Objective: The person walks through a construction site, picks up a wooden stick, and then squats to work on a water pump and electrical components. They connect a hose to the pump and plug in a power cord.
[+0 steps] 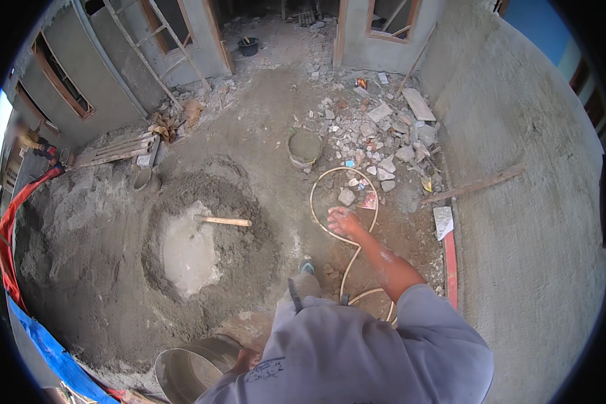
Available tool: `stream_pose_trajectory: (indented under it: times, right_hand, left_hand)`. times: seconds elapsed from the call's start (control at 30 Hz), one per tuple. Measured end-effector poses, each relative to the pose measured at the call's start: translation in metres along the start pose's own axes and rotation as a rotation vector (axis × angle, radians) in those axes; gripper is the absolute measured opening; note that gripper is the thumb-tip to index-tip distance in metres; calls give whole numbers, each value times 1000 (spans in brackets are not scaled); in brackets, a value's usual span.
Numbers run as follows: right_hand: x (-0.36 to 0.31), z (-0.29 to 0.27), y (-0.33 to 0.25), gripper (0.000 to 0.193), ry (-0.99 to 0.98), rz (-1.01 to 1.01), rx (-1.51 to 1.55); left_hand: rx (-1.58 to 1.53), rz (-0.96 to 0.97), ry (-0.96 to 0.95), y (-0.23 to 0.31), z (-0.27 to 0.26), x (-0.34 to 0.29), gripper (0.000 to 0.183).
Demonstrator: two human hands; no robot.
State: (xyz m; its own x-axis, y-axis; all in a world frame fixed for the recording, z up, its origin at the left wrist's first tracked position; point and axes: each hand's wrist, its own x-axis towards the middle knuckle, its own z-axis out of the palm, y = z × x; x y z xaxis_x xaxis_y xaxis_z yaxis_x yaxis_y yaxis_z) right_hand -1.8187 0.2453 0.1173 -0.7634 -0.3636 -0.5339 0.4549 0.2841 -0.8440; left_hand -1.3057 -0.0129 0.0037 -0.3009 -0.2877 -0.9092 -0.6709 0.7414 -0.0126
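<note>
My right hand is above the looped hose, fingers curled together. My left hand is beside the bucket; its fingers' state I cannot tell.

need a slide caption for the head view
Wooden-handled tool in a ring of grey mix, pale hose looped near the right hand.

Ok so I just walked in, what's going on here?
A person stands beside a ring of wet-looking grey mix with a pale pool in its middle; a wooden-handled tool rests there, unheld. Their left hand is at the rim of a large bucket. Their right hand, loosely curled, is over a looped hose; whether it touches is unclear.
</note>
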Motion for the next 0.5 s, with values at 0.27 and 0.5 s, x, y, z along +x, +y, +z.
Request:
stream_pose_trajectory:
  times: [0.27, 0.5]
  right_hand:
    - [169, -109, 85, 27, 123, -334, -1127]
    - [141, -123, 100, 33, -227, -46, -1359]
  left_hand:
    - [-974, -406, 572, 27, -196, 119, 34]
    - [-879, 364, 1150, 140, -482, 169, 26]
